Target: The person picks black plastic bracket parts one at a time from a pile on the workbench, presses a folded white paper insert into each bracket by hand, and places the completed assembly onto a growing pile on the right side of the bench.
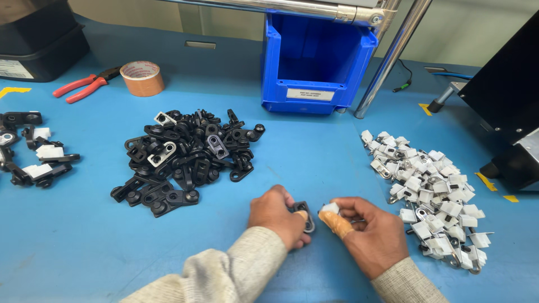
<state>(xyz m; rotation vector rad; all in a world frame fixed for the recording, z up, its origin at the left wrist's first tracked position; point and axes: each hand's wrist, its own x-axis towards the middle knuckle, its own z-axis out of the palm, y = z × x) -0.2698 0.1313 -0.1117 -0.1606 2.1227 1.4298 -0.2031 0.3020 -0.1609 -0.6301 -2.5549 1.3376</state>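
Observation:
My left hand grips a small black plastic bracket near the front of the blue table. My right hand, with a tan bandage on one finger, pinches a small white clip just right of the bracket; the two parts are nearly touching. A pile of black brackets lies to the left of my hands. A heap of white clips with metal rings lies to the right.
A blue plastic bin stands at the back centre beside a slanted metal pole. Brown tape roll and red-handled pliers lie back left. Several assembled black-and-white parts sit at the left edge. A black machine is at right.

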